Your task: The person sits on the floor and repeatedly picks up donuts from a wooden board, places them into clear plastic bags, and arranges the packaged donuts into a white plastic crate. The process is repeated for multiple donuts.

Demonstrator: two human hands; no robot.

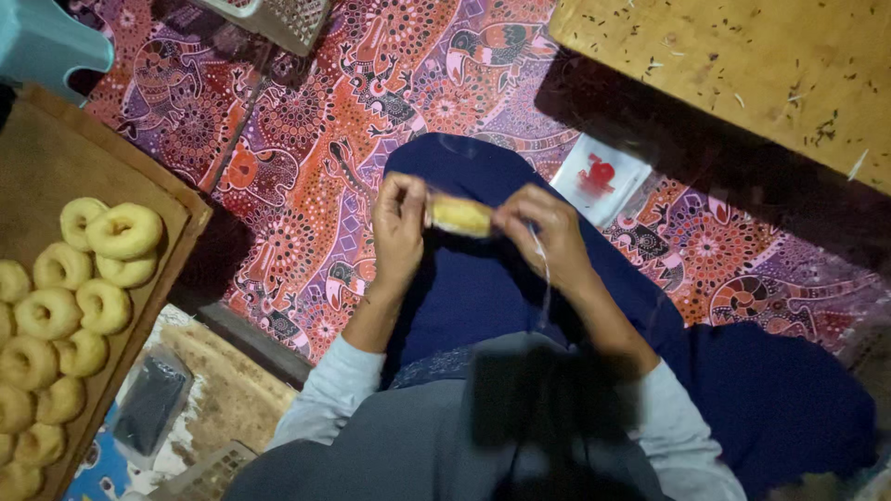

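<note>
Over my lap, both hands hold a small yellow pastry wrapped in clear plastic (459, 215). My left hand (397, 232) pinches its left end. My right hand (543, 232) grips the right end, and a thin strip of clear plastic hangs down from it. My lap is covered by dark blue cloth (483, 288). On my left, a wooden tray (56, 158) carries several pale ring-shaped pastries (123, 230).
A patterned red and purple mat (316, 121) covers the floor. A low wooden table (742, 65) stands at the upper right, with a small clear bag with a red mark (600, 176) beside it. A teal plastic stool (42, 37) and a perforated basket (278, 19) sit at the top left.
</note>
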